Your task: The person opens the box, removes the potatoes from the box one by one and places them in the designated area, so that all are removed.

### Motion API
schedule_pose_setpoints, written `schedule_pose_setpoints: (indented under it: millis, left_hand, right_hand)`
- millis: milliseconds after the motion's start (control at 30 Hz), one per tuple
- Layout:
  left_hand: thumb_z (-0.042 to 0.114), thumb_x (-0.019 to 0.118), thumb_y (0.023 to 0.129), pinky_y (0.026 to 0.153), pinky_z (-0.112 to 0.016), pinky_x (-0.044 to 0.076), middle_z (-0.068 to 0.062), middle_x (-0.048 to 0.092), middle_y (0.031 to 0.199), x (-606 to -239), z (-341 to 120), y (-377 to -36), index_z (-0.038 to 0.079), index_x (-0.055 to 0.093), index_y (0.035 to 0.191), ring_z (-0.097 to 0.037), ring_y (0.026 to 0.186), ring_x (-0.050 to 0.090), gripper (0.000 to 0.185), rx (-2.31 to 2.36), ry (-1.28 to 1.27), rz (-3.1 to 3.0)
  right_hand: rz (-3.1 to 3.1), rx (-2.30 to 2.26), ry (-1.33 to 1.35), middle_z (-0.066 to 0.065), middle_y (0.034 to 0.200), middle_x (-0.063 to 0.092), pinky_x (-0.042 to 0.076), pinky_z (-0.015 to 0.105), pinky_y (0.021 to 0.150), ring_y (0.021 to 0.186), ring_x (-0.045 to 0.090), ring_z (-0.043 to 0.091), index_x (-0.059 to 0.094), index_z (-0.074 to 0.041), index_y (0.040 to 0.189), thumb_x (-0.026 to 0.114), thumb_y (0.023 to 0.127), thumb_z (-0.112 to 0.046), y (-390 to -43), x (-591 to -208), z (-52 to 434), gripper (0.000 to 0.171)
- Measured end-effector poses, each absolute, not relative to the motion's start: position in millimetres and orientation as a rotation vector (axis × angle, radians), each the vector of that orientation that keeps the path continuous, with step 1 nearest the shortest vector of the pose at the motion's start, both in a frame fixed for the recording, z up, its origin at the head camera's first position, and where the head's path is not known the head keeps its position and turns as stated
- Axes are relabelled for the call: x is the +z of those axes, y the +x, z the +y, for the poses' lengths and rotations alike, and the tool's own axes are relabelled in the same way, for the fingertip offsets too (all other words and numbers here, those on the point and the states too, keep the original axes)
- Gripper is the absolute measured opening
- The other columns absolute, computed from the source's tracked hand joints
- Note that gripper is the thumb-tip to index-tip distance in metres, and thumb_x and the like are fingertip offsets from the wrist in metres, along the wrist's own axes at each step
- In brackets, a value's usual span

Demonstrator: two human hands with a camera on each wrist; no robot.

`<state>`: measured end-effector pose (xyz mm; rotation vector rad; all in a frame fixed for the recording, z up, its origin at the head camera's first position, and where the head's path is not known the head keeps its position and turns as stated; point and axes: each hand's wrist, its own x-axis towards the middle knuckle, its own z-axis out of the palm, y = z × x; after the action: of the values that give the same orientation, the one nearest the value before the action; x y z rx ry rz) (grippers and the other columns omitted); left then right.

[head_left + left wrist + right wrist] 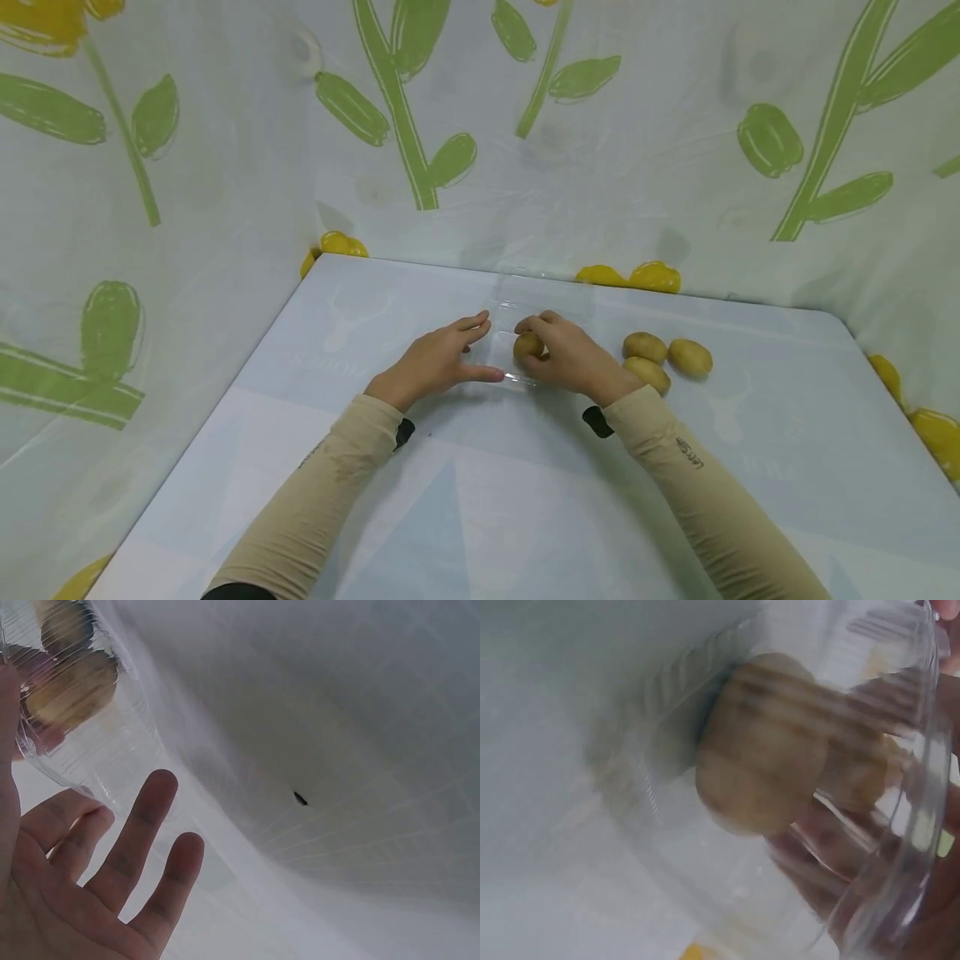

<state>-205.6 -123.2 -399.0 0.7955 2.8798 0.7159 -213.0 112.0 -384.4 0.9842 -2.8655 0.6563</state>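
Observation:
A clear plastic container lies on the table's far middle. My right hand grips a small potato inside the container's near end. The right wrist view shows that potato through the ribbed plastic wall, with fingers curled under it. My left hand rests with straight fingers against the container's left side. From the left wrist camera, the spread left hand lies beside the container, with the potato showing through it.
Three more potatoes lie together on the table just right of my right wrist. Sheeting printed with green leaves and yellow flowers walls the table at the back and both sides.

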Motion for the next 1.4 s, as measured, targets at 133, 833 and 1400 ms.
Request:
schedule_pose_setpoints:
  millis: [133, 833, 1400]
  left_hand:
    - [0.067, 0.063, 0.072, 0.104, -0.038, 0.035, 0.010, 0.023, 0.152, -399, -123, -206, 0.015, 0.034, 0.145, -0.013, 0.135, 0.031, 0.094, 0.717, 0.792, 2.884]
    - [0.070, 0.061, 0.071, 0.104, -0.039, 0.035, 0.011, 0.022, 0.153, -399, -123, -206, 0.017, 0.033, 0.146, -0.013, 0.135, 0.030, 0.095, 0.707, 0.781, 2.880]
    - [0.070, 0.061, 0.071, 0.102, -0.038, 0.036, 0.012, 0.022, 0.153, -399, -123, -207, 0.017, 0.034, 0.145, -0.013, 0.132, 0.036, 0.095, 0.706, 0.780, 2.879]
  right_hand:
    - [-2.924, 0.644, 0.894, 0.011, 0.112, 0.055, 0.049, 0.038, 0.082, 0.093, 0.056, 0.023, 0.057, -0.008, 0.114, 0.068, 0.082, -0.014, -215, -385, 118, 0.034]
    - [-3.081, 0.614, 0.825, 0.005, 0.113, 0.061, 0.045, 0.038, 0.093, 0.104, 0.056, 0.020, 0.066, -0.006, 0.115, 0.070, 0.083, -0.015, -224, -382, 100, 0.033]
    - [-2.706, 0.748, 0.936, 0.005, 0.111, 0.060, 0.049, 0.035, 0.085, 0.100, 0.057, 0.019, 0.067, -0.009, 0.111, 0.075, 0.079, -0.015, -211, -371, 111, 0.033]
